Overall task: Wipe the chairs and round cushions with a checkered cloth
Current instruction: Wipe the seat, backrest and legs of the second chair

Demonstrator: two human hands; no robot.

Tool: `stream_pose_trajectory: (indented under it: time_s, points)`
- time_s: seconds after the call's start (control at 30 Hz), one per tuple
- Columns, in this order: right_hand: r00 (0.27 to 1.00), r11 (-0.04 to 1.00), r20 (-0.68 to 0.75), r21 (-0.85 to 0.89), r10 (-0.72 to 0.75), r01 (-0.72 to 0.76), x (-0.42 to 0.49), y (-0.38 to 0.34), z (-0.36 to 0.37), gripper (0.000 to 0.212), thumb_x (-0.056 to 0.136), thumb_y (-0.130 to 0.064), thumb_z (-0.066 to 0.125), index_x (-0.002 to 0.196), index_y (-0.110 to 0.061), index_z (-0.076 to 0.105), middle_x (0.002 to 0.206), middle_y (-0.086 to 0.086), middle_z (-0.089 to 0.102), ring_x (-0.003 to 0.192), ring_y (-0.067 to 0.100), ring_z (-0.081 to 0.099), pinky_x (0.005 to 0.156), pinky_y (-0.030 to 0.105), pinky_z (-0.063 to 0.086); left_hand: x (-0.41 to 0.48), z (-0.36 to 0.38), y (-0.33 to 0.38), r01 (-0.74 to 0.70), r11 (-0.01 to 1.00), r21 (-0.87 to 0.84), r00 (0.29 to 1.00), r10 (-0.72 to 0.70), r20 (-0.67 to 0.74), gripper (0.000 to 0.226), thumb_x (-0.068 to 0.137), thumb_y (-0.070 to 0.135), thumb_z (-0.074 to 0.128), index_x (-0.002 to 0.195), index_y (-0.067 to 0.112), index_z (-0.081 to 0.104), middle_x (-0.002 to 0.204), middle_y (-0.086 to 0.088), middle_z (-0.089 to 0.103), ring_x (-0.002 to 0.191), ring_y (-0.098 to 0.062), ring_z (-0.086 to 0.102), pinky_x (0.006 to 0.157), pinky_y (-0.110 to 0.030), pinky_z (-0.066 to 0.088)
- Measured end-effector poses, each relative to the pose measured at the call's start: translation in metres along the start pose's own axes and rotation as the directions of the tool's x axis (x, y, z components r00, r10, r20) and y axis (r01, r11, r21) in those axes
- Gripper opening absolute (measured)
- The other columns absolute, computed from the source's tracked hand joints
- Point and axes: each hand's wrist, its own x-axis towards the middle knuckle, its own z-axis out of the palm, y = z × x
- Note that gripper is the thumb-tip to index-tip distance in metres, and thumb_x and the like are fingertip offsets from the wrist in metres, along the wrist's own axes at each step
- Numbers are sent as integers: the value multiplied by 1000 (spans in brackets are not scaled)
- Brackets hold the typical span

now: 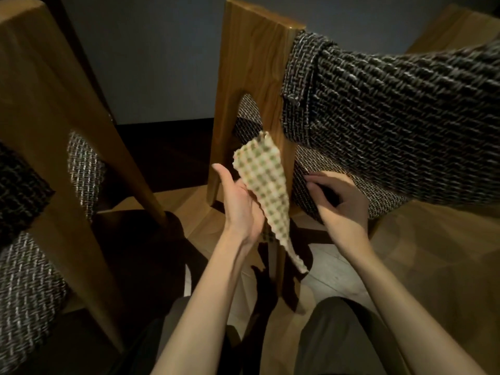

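Chairs stand on both sides of the view. On the left, the left chair frame (40,109) slopes downward, and its tweed cushion (24,288) lies low against it.

The left hand (238,204) is raised with the palm turned right and the thumb extended, clear of the fabric. The checkered cloth (263,180) lies against this hand's finger side. The fingers are hidden behind it, so it cannot be told whether they curl round it.

The cloth's long axis runs nearly vertical. Its upper end rises in front of the wooden upright panel (251,71) of the right chair, and its narrow tail hangs free toward the floor.

The right hand (343,207) has its fingers curled, with the tips at the front edge of the seat cushion (305,163). Whether it grasps that edge cannot be told. The back cushion (405,104) extends above it to the right.

The cloth sits between the hands, just in front of the panel, with the seat cushion just beside it to the right. The left hand is the nearer one, so the next wipe probably needs only a short push forward or to the right.
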Motion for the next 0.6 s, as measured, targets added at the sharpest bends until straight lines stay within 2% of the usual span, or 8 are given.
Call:
stream_pose_trajectory:
  time_s: [0.07, 0.17, 0.27, 0.33, 0.43, 0.5, 0.53, 0.6]
  points:
    - [995, 991, -27, 101, 96, -93, 5, -5, 2, 12, 90, -16, 63, 96, -21, 72, 97, -12, 69, 96, 1, 62, 93, 30, 50, 6, 1, 1, -83, 988, 128, 997, 81, 19, 53, 98, 53, 23, 119, 18, 57, 113, 0, 64, 103, -12, 61, 87, -28, 48]
    - [983, 979, -57, 123, 172, -164, 11, -7, 4, 13, 91, -18, 62, 97, -19, 73, 94, -11, 70, 95, 0, 63, 95, 29, 48, 12, 3, -5, -244, 877, 415, 968, 195, 158, 9, 95, 27, 51, 102, 22, 52, 100, -6, 60, 88, -13, 59, 80, -29, 48]
    - [986, 979, -45, 137, 159, -152, 8, -4, 4, 15, 92, -15, 59, 97, -22, 72, 96, -11, 70, 96, 2, 63, 95, 33, 49, 15, 2, -10, -358, 814, 457, 930, 269, 250, 38, 90, 18, 58, 119, 24, 34, 120, -3, 56, 109, -13, 58, 95, -28, 47]
    - [988, 977, -10, 152, 152, -149, 5, -1, 3, 18, 92, -14, 58, 99, -23, 71, 99, -11, 70, 98, 4, 64, 95, 36, 50, 15, 5, -9, -431, 728, 534, 902, 321, 290, 53, 88, 26, 62, 131, 22, 32, 122, 5, 57, 114, -8, 57, 100, -28, 44]
    - [994, 984, 25, 140, 106, -108, 2, 4, 1, 21, 93, -11, 55, 103, -24, 69, 103, -8, 69, 101, 9, 63, 94, 42, 50, 23, 6, -11, -505, 598, 623, 863, 362, 351, 40, 91, 23, 58, 126, 10, 44, 112, 3, 59, 103, -1, 57, 91, -15, 44]
    - [995, 984, 28, 151, 96, -99, 2, 5, 2, 23, 92, -9, 55, 101, -26, 69, 101, -7, 69, 100, 10, 63, 93, 42, 50, 26, 9, -11, -560, 530, 637, 825, 427, 371, 37, 89, 20, 61, 119, 5, 45, 105, -2, 58, 96, -3, 57, 83, -12, 44]
    - [994, 981, 12, 162, 105, -106, 2, 5, 2, 24, 92, -9, 55, 99, -28, 68, 100, -8, 69, 99, 10, 63, 93, 41, 50, 28, 12, -12, -581, 499, 643, 805, 466, 366, 40, 85, 22, 65, 115, 5, 46, 103, -4, 59, 95, -4, 57, 82, -13, 44]
    - [992, 979, -49, 168, 121, -111, 4, 4, 4, 24, 92, -7, 55, 96, -25, 70, 98, -8, 70, 98, 7, 64, 94, 37, 50, 32, 18, -17, -586, 447, 676, 776, 550, 309, 47, 75, 19, 76, 110, 11, 46, 100, 6, 58, 91, 7, 55, 80, -9, 43]
